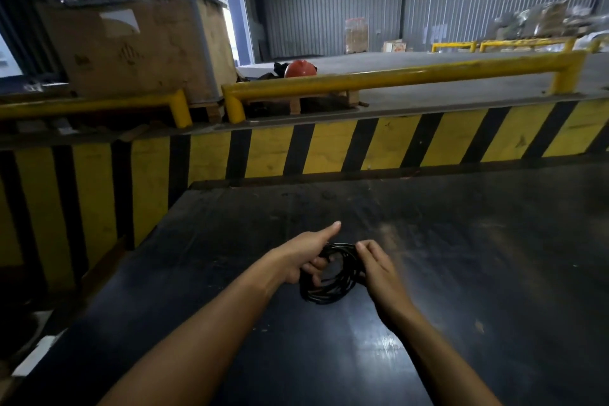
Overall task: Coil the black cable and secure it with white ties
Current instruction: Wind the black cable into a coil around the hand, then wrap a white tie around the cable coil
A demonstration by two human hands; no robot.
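The black cable (pixel 333 287) is wound into a round coil of several loops, held just above the dark table. My left hand (pixel 304 255) grips the coil's left side with curled fingers, its index finger pointing forward. My right hand (pixel 375 265) pinches the coil's upper right side between thumb and fingertips. No white ties are in view.
The dark, glossy table top (pixel 461 273) spreads out to the right and front. Behind it stands a yellow-and-black striped barrier (pixel 329 148) with yellow rails (pixel 395 77). A large cardboard box (pixel 138 46) and an orange helmet (pixel 300 68) sit beyond.
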